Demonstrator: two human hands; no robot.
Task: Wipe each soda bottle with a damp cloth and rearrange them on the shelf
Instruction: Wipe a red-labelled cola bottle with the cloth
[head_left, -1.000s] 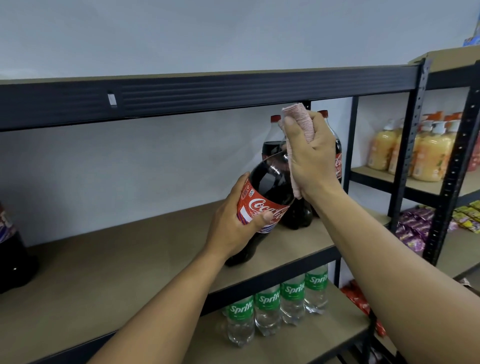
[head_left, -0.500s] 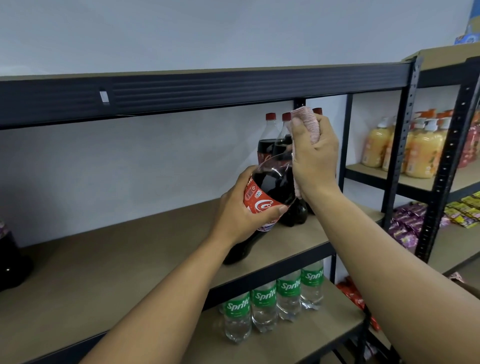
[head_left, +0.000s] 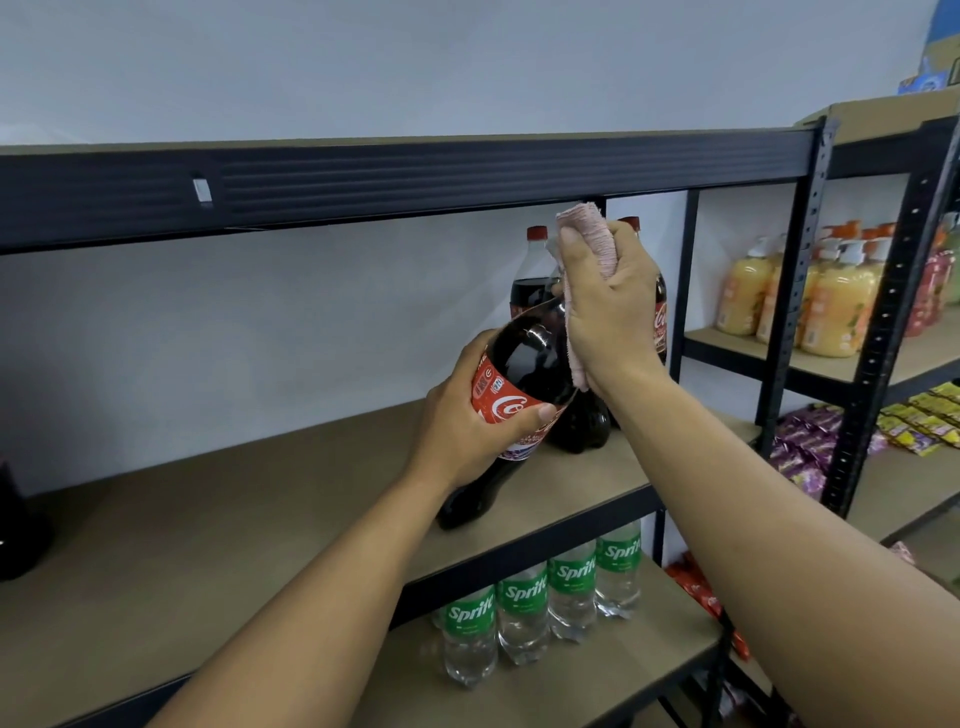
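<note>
From my remote station I see the left hand (head_left: 467, 421) wrapped around the red label of a large cola bottle (head_left: 524, 358), with the thumb across the front of the label. The bottle is tilted, and its neck leans to the right and toward the back wall. Its dark base is low at the front edge of the middle shelf (head_left: 234, 519), in the right half of it. I cannot tell if the base touches the board.

The right hand (head_left: 608, 306) grips a pink cloth (head_left: 587, 234) and presses it around the upper part of this bottle. The fingers are curled over the cloth, and the cap is hidden under it. One end of the cloth sticks up above the fingers, and another end hangs down beside the wrist.

Behind the hands, near the back right corner of the same shelf, stand two more cola bottles with red caps. One (head_left: 530, 275) is just left of the cloth, and the other (head_left: 660, 312) is mostly covered by the right hand. At the far left edge of the shelf a dark bottle (head_left: 18, 530) is partly cut off by the frame.

On the lower shelf (head_left: 623, 670) four Sprite bottles (head_left: 524, 608) stand upright, side by side in a row. On the neighbouring rack to the right I see orange pump bottles (head_left: 831, 301). Below them lie purple packets (head_left: 800, 441) and yellow packets (head_left: 930, 421).
</note>
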